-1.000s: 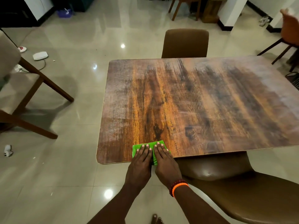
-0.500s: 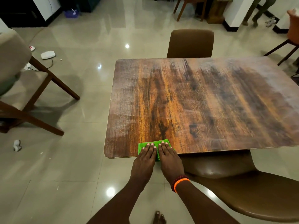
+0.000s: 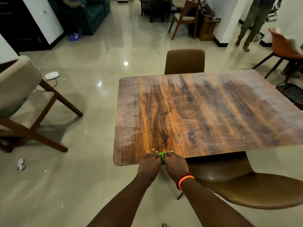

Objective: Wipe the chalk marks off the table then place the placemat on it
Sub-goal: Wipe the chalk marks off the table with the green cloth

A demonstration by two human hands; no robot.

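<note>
A wooden table [image 3: 205, 112] with a dark streaked top fills the middle and right of the head view. Pale chalky haze [image 3: 265, 99] lies over its far right part and along its left side. A small green cloth [image 3: 162, 155] sits at the near edge, mostly hidden. My left hand [image 3: 150, 163] and my right hand [image 3: 176, 163] lie side by side on it, fingers pressing down flat over the table's edge. Only a strip of cloth shows between them. No placemat is in view.
A brown chair [image 3: 246, 185] stands under the near right edge, another brown chair [image 3: 185, 61] at the far side. A beige chair [image 3: 18, 95] is at left, an orange chair [image 3: 285, 45] and a black rack [image 3: 291, 94] at right. A person [image 3: 252, 22] stands at the back.
Both hands have drawn the green cloth back to the table's near edge, so less of it shows. The view has lifted and shows more of the room.
</note>
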